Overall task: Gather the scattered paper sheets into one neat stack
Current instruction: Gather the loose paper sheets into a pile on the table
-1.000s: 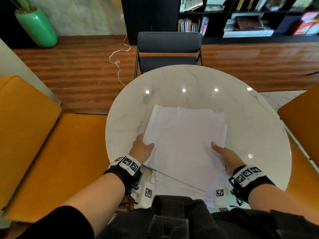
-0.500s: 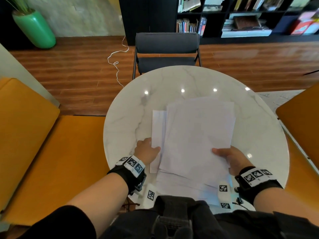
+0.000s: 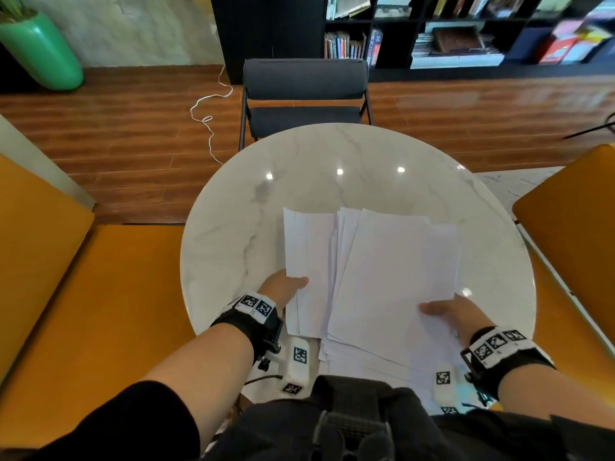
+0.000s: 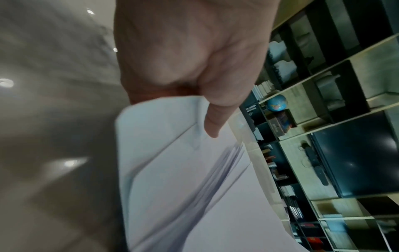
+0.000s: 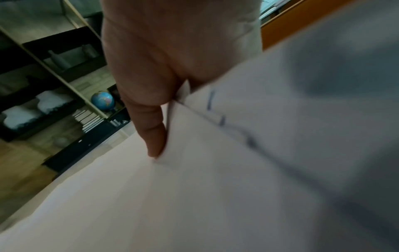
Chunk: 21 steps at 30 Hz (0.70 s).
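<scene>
White paper sheets (image 3: 382, 281) in a loose, fanned pile over the near half of a round white marble surface (image 3: 239, 227), their near edges overhanging its rim toward the person. Left hand (image 3: 283, 289): grasping the left-most sheets, thumb on top, fingers hidden beneath; in the left wrist view the thumb (image 4: 215, 119) presses down on the corner of the paper. Right hand (image 3: 452, 316): grasping the larger right-hand bundle at its near right edge, thumb laid across the top sheet; in the right wrist view the thumb (image 5: 154, 136) lies on the paper, the other fingers concealed under it. The left-hand sheets sit just beside the bundle and overlap it, edges out of line. Both wrists carry black bands with square coded markers. Beyond the fingertips: a dark grey chair (image 3: 304, 94) pushed to the far rim of the surface, then a black bookshelf (image 3: 466, 31). Outward of each hand, orange seats (image 3: 83, 294). Far beyond the left hand, a green vase (image 3: 43, 54) and a white cable (image 3: 208, 118) on the wooden floor.
</scene>
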Each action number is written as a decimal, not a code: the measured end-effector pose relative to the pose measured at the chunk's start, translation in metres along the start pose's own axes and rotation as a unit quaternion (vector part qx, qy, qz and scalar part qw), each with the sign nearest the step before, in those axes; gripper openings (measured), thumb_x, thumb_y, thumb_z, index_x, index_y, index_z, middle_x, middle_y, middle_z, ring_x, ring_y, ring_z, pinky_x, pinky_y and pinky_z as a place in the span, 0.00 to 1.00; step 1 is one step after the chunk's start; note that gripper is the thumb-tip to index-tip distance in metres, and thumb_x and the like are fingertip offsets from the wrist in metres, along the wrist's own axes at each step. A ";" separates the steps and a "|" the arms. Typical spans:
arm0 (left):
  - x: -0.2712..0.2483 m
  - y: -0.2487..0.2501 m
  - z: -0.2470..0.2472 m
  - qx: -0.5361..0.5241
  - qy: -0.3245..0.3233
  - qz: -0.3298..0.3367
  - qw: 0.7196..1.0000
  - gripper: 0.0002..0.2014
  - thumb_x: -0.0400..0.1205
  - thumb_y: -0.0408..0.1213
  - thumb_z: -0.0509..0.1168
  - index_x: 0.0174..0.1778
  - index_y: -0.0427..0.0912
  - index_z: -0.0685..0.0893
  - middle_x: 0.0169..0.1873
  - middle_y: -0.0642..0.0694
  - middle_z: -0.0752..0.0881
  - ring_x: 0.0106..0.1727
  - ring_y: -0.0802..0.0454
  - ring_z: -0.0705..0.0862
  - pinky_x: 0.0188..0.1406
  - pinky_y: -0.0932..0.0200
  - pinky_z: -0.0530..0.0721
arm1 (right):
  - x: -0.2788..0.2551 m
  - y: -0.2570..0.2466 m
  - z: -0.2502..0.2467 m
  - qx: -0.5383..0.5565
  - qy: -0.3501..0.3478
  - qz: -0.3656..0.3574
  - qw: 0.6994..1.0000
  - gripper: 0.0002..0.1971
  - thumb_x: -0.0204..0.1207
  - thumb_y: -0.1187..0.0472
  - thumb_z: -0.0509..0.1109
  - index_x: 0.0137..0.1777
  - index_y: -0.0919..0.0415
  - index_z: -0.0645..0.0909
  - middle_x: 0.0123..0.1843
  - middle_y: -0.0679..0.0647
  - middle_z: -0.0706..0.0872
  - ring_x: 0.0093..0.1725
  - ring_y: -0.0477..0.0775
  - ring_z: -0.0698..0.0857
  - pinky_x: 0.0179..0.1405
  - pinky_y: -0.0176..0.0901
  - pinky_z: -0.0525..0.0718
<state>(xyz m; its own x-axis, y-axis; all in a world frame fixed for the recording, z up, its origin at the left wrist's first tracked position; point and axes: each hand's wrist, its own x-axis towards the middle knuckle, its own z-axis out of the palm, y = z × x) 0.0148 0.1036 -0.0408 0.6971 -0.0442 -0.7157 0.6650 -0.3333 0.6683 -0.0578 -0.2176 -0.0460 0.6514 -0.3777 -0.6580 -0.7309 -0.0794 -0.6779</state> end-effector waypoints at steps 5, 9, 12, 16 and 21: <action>-0.004 -0.003 0.030 0.009 0.028 -0.003 1.000 0.24 0.78 0.40 0.70 0.68 0.33 0.78 0.65 0.36 0.83 0.65 0.38 0.81 0.68 0.47 0.79 | 0.005 0.001 -0.004 0.009 -0.032 -0.024 0.999 0.19 0.71 0.68 0.76 0.62 0.66 0.81 0.55 0.63 0.89 0.52 0.65 0.87 0.49 0.53 0.85; -0.011 0.005 0.040 0.145 0.094 0.059 0.983 0.13 0.82 0.36 0.62 0.59 0.33 0.81 0.55 0.36 0.85 0.50 0.45 0.80 0.48 0.58 0.76 | 0.012 0.009 -0.014 0.010 -0.002 -0.043 0.999 0.21 0.71 0.68 0.76 0.64 0.68 0.80 0.57 0.66 0.88 0.56 0.70 0.86 0.64 0.66 0.81; -0.020 0.015 0.027 0.152 0.161 0.090 0.971 0.15 0.82 0.33 0.59 0.61 0.32 0.82 0.60 0.33 0.85 0.55 0.40 0.82 0.49 0.60 0.74 | 0.015 0.010 -0.027 0.005 0.010 -0.038 0.999 0.20 0.72 0.69 0.75 0.64 0.68 0.80 0.56 0.65 0.87 0.57 0.69 0.85 0.65 0.63 0.81; -0.033 0.044 -0.003 0.099 0.254 0.129 0.953 0.15 0.82 0.35 0.60 0.62 0.33 0.82 0.64 0.34 0.83 0.63 0.36 0.81 0.59 0.56 0.76 | 0.025 0.013 -0.040 0.008 -0.011 -0.026 1.000 0.22 0.70 0.68 0.77 0.65 0.70 0.80 0.57 0.64 0.88 0.58 0.68 0.85 0.68 0.64 0.78; -0.052 0.094 -0.030 -0.015 0.311 0.158 0.937 0.17 0.81 0.39 0.63 0.63 0.36 0.81 0.54 0.40 0.85 0.56 0.42 0.82 0.53 0.54 0.78 | 0.027 0.014 -0.042 -0.004 -0.024 -0.033 0.999 0.23 0.70 0.65 0.78 0.64 0.68 0.80 0.57 0.64 0.88 0.57 0.67 0.86 0.68 0.62 0.79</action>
<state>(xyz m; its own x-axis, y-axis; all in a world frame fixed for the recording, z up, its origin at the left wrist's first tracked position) 0.0487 0.1031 0.0655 0.8756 0.4251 -0.2295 0.3992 -0.3689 0.8394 -0.0587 -0.2672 -0.0593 0.7074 -0.3270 -0.6267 -0.6872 -0.1107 -0.7180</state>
